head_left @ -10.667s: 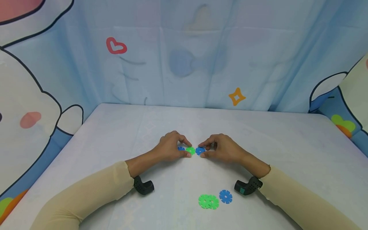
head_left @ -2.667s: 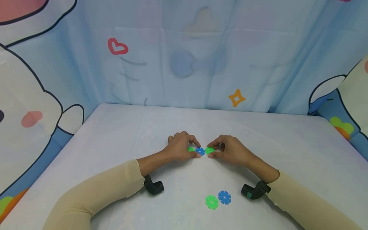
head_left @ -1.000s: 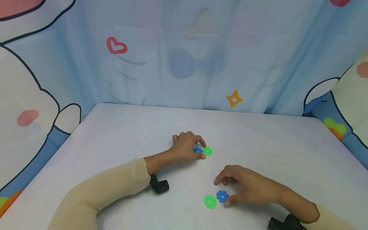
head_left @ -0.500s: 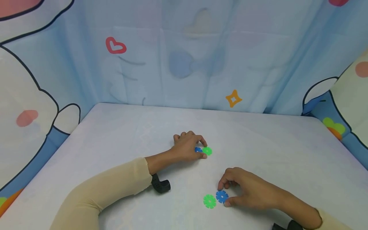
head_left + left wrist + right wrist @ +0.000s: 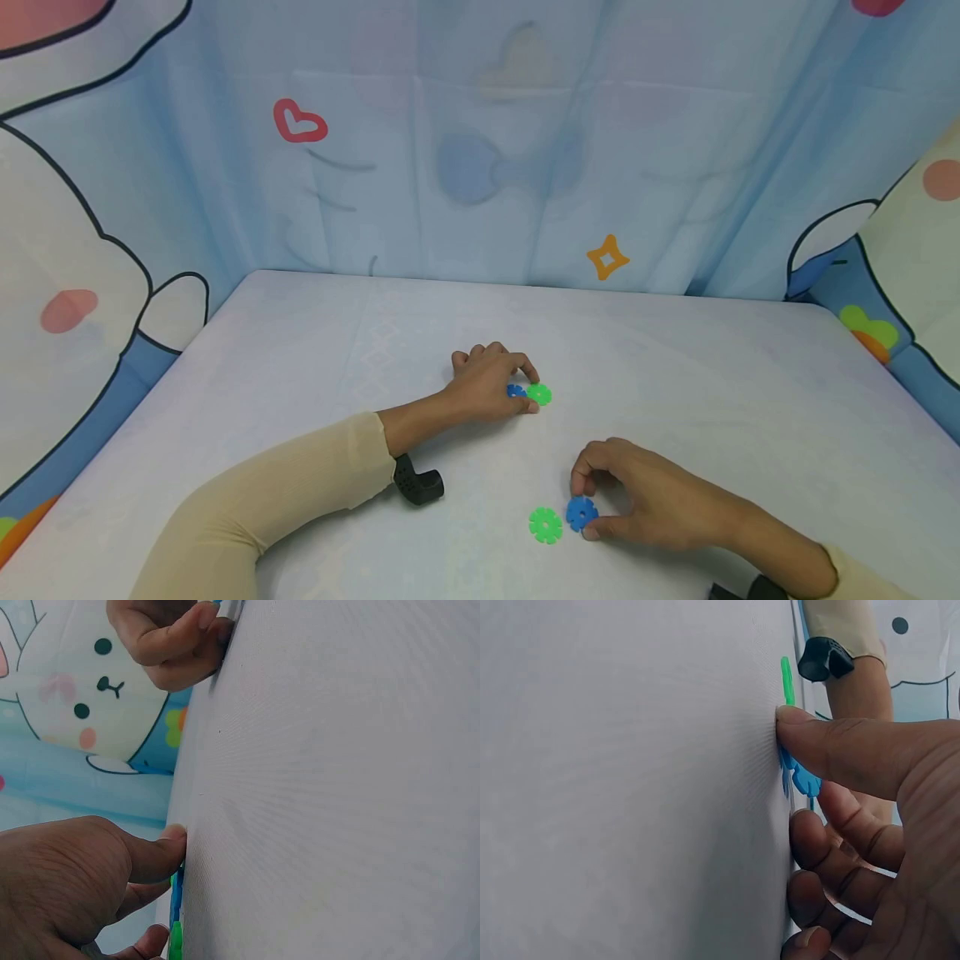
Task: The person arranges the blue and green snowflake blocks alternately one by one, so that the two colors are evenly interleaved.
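Note:
In the head view my left hand (image 5: 491, 385) holds a row of notched plastic discs flat on the table, thumb and index finger at the edges of a green disc (image 5: 539, 394). A blue disc (image 5: 516, 391) joins it on the left, partly under the hand; the rest of the row is hidden. Nearer the front, my right hand (image 5: 660, 500) pinches a loose blue disc (image 5: 582, 513) between thumb and index finger. The right wrist view shows this blue disc (image 5: 806, 781) tilted, with more blue beside it. A loose green disc (image 5: 546, 526) lies just left of it.
A white cloth covers the table (image 5: 360, 350). Behind it hangs a blue patterned curtain (image 5: 465, 225). A black wrist device (image 5: 418, 485) sits at the left sleeve's cuff; another black device (image 5: 750, 590) shows at the lower right edge.
My right hand has left the row's end, where it held a green disc, come down to the loose discs and closed on the blue one. My left hand has shifted slightly right.

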A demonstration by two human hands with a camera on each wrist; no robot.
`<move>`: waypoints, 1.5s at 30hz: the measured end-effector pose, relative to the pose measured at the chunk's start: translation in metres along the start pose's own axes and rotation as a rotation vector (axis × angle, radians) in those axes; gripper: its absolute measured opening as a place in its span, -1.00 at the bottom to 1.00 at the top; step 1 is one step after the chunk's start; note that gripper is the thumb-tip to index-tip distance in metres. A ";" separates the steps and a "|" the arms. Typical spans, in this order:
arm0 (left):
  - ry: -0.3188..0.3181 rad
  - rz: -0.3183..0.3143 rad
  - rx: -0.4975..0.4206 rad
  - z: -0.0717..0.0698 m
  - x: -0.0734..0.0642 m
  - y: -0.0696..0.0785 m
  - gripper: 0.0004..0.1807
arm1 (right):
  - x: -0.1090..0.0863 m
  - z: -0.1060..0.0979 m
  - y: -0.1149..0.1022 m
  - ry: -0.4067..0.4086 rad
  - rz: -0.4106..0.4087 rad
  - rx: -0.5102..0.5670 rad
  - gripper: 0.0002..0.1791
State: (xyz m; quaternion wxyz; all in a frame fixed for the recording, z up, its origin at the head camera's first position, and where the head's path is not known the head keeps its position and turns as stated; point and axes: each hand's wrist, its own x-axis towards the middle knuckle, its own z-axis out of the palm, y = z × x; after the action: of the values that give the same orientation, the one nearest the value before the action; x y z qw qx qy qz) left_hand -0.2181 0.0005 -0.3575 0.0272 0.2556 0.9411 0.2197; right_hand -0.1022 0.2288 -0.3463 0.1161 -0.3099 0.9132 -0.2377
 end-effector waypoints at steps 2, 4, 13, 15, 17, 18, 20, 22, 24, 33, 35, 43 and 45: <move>-0.001 0.000 0.001 0.000 0.000 0.000 -0.65 | 0.000 0.001 0.000 -0.010 -0.003 0.018 -0.67; -0.001 -0.001 0.005 0.000 0.000 0.000 -0.65 | 0.000 0.001 0.001 -0.020 -0.009 0.032 -0.69; -0.010 -0.002 0.014 0.000 -0.001 0.001 -0.67 | -0.003 0.001 0.001 -0.007 -0.053 0.039 -0.72; -0.014 -0.004 0.017 -0.001 -0.001 0.001 -0.67 | -0.003 0.001 0.001 -0.009 -0.050 0.035 -0.68; -0.016 -0.005 0.016 -0.001 -0.001 0.001 -0.67 | -0.002 0.001 0.001 -0.011 -0.043 0.034 -0.66; -0.018 -0.005 0.015 -0.001 -0.001 0.002 -0.67 | -0.002 0.001 0.001 -0.011 -0.040 0.033 -0.65; -0.020 -0.006 0.012 -0.001 -0.001 0.002 -0.67 | -0.002 0.001 0.002 -0.008 -0.045 0.031 -0.65; -0.021 -0.006 0.010 -0.001 -0.001 0.002 -0.67 | -0.003 0.001 0.002 -0.006 -0.050 0.033 -0.66; -0.021 -0.005 0.010 -0.001 -0.001 0.002 -0.68 | -0.004 0.001 0.002 -0.005 -0.056 0.035 -0.66; -0.014 0.004 0.015 -0.001 0.000 0.001 -0.69 | -0.003 0.000 0.004 -0.004 -0.084 0.049 -0.65; -0.014 0.002 0.018 -0.001 0.000 0.001 -0.70 | -0.002 0.000 0.004 -0.001 -0.083 0.051 -0.66; -0.013 0.000 0.018 -0.001 0.000 0.001 -0.70 | 0.002 0.000 0.005 -0.005 -0.021 0.059 -0.68; -0.014 -0.001 0.019 -0.001 0.000 0.001 -0.69 | 0.002 0.001 0.005 0.003 -0.029 0.056 -0.68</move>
State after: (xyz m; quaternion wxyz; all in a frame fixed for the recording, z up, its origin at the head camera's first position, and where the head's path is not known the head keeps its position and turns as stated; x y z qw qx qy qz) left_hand -0.2180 0.0014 -0.3561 0.0316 0.2569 0.9430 0.2090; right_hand -0.1059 0.2313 -0.3495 0.1197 -0.3196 0.9017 -0.2653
